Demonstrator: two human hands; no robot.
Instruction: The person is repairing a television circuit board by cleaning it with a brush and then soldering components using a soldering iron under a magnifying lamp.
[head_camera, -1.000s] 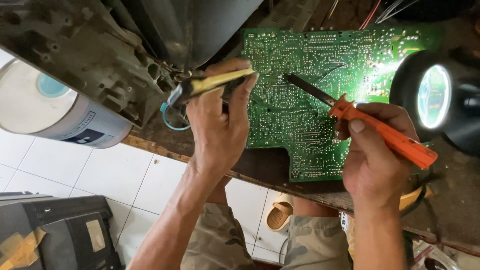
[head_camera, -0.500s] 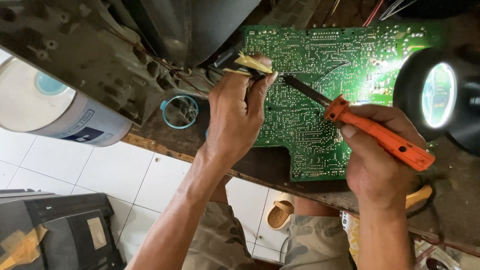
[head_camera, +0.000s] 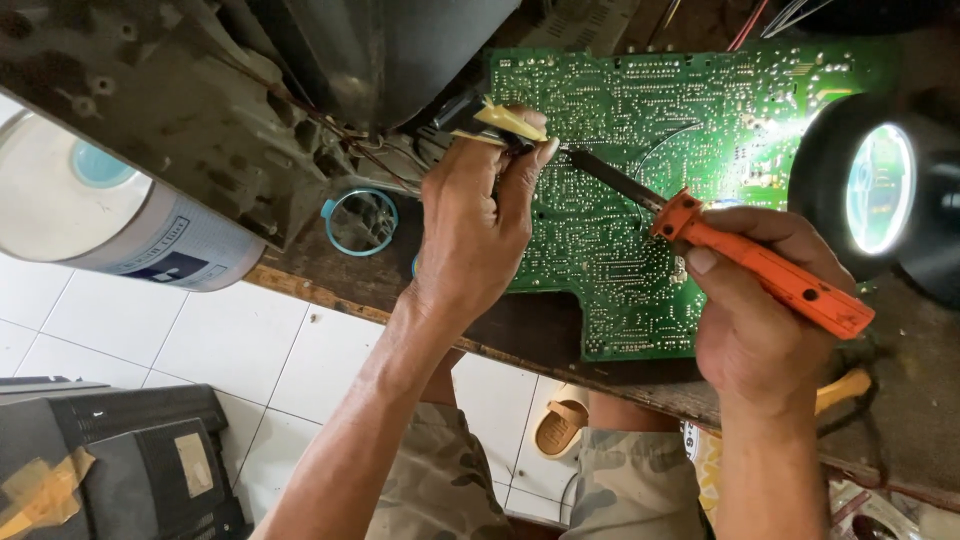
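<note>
Worn wooden bench (head_camera: 520, 335) over white floor tiles (head_camera: 180, 340), lamp-lit.

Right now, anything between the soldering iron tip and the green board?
Nothing visible. The right hand holds the orange-handled soldering iron, and its dark tip reaches the green circuit board beside the left hand. That hand grips a yellow-handled tool at the same spot. Its fingers hide the exact contact point.

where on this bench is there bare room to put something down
Little room. One bare strip of dark bench lies between the green circuit board and the wooden front edge, below the left hand. Around the blue ring and lit magnifier lamp it is crowded.
</note>
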